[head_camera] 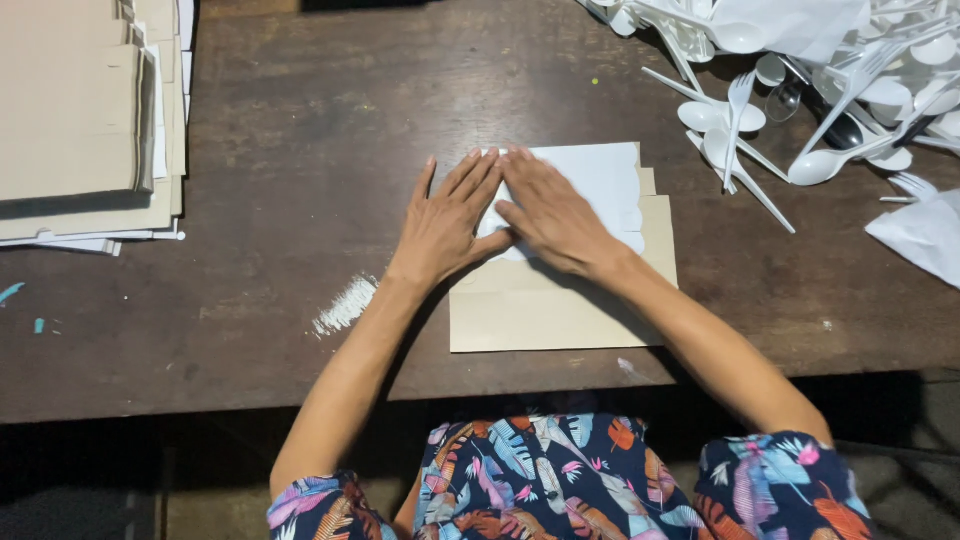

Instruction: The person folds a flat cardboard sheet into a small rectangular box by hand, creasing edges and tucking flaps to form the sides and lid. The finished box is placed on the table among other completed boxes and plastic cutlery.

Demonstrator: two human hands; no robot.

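Observation:
A white paper napkin (603,185) lies on a tan paper envelope (560,310) in the middle of a dark wooden table (300,120). My left hand (448,222) rests flat on the napkin's left edge, fingers spread and pointing away from me. My right hand (552,215) lies flat beside it on the napkin, thumb touching the left hand's thumb. Both hands press down with palms flat; neither grips anything.
A stack of tan paper envelopes (85,120) sits at the far left. A pile of white plastic spoons and forks (800,90) fills the far right corner, with a white napkin (925,235) at the right edge. A white smear (345,305) marks the table.

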